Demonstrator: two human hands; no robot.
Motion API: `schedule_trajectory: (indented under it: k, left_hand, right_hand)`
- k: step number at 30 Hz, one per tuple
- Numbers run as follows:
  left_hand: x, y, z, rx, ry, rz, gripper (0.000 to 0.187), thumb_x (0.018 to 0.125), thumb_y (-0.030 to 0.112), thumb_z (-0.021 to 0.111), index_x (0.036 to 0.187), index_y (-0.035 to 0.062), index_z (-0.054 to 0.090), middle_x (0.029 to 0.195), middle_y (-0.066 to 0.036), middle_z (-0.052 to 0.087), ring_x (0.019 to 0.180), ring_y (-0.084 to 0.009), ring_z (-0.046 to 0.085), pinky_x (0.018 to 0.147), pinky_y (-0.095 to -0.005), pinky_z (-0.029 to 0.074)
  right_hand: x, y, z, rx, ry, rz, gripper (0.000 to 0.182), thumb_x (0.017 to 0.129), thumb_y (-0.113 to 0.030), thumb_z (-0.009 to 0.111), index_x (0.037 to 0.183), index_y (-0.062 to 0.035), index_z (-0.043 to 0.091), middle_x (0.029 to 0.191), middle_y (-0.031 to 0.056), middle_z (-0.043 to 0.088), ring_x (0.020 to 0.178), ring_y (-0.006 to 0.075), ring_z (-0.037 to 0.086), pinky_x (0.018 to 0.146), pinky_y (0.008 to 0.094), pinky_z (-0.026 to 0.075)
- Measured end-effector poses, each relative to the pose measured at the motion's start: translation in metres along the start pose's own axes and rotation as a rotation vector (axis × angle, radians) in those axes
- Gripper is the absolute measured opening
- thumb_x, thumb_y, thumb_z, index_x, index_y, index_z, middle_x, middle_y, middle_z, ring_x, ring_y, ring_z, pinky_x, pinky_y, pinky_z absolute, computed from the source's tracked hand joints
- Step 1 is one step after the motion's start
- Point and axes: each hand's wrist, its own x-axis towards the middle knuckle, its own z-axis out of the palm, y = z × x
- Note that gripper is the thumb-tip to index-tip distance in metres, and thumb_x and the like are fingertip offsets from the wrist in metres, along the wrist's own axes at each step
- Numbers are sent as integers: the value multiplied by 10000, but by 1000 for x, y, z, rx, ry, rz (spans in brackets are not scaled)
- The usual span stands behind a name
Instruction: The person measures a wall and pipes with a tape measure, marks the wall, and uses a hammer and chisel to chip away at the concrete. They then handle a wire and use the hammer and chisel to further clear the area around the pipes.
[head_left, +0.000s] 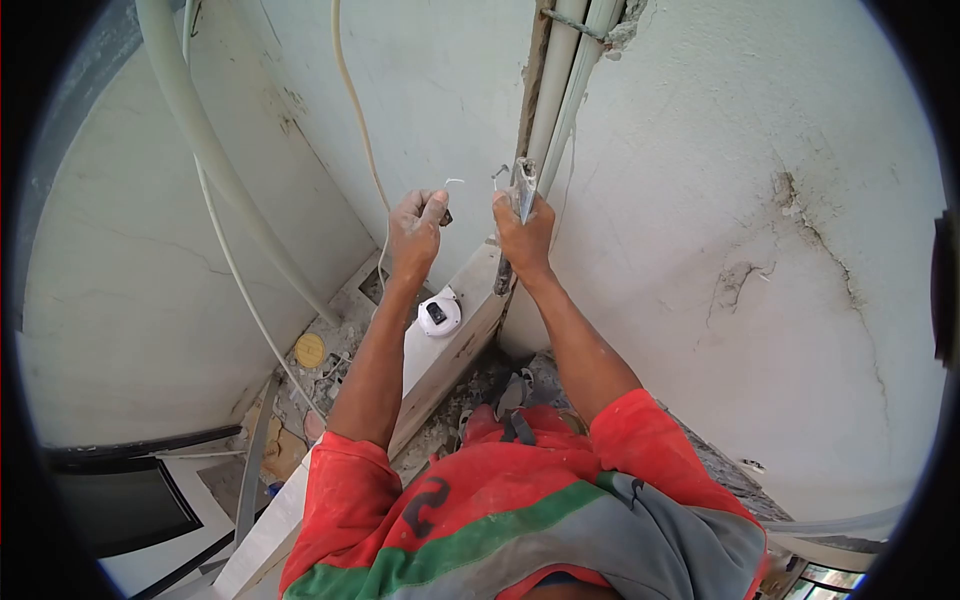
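Note:
In front of the wall, my left hand (pixel 414 228) is closed in a pinch, with a short thin white strand (pixel 455 181) sticking out above the fingertips. A small dark piece (pixel 446 217) shows beside its thumb. My right hand (pixel 524 232) is wrapped round a flat, dusty grey metal tool (pixel 525 190) pointing upward; its exact kind cannot be made out. Another short bent strand (pixel 498 178) rises by the right thumb. Both hands are raised at about the same height, a small gap apart, the right one overlapping the pipes in the wall groove.
Pale pipes (pixel 560 80) run down a chiselled groove behind my right hand. A white round device (pixel 439 313) sits on the ledge (pixel 425 362) below. A thick hose (pixel 215 165) and a beige cable (pixel 352 95) hang at left. Rubble and a yellow disc (pixel 309 350) lie lower down.

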Motion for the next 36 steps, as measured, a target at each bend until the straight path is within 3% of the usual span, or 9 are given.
schedule_trajectory:
  k: [6,9,15,18,21,24,26,31,36]
  left_hand:
    - [-42,3,-35,-53,38,-195,247,937,272,632,871,34,616,709,-9,581,650,-88,496,608,-245,391]
    - [-64,1,-49,-67,79,-244,221,941,242,609,880,31,621,718,-12,602,624,-73,456,597,-252,381]
    - [-96,-5,-71,-86,111,-288,240,949,279,624,917,42,617,759,-3,584,704,-80,532,645,-230,423]
    - [-110,-9,-76,-106,140,-279,240,949,280,626,921,41,620,762,-3,582,708,-79,533,655,-230,436]
    - [-121,-13,-74,-117,146,-299,239,950,279,626,922,42,623,764,-4,581,712,-76,533,656,-228,442]
    - [-125,-7,-76,-146,180,-306,224,953,260,617,913,40,626,752,-2,583,684,-65,500,630,-225,410]
    - [-131,-3,-75,-163,255,-302,206,952,232,606,896,35,632,725,7,586,623,-47,438,581,-222,348]
    - [-137,-8,-95,-144,282,-276,220,948,255,619,909,39,631,742,3,586,662,-60,481,606,-220,376]
    - [-149,13,-139,61,449,-117,238,949,261,619,906,27,641,740,-2,594,685,-63,513,624,-222,396]
  right_hand:
    - [3,-2,-11,-283,-248,-156,168,835,-127,656,796,30,610,608,106,579,539,131,519,549,321,444]
    - [-1,-6,-12,-212,-164,-227,175,836,-136,657,812,34,622,610,106,579,550,129,527,554,330,448]
    - [23,-23,9,20,-20,101,155,825,-125,656,808,26,626,613,131,581,553,163,529,569,333,444]
    - [4,-24,1,-367,-448,-194,144,812,-126,642,840,15,642,652,196,606,590,289,588,612,374,469]
    - [-11,-7,8,-578,-617,-372,174,799,-134,627,907,-2,661,722,253,614,713,412,622,687,444,489]
    - [-28,-16,20,-623,-628,-29,231,796,-141,618,978,-4,655,809,260,632,857,429,630,775,489,489]
    - [-28,-1,23,-674,-641,-88,278,796,-135,619,1046,-12,638,890,269,629,901,429,622,807,486,490]
    - [-42,11,21,-876,-716,-96,385,853,-190,617,1142,56,548,1059,283,592,973,448,603,855,496,484]
    - [-98,-9,29,-871,-1175,-294,332,859,-160,619,1110,50,561,1107,252,586,1008,414,606,856,495,495]
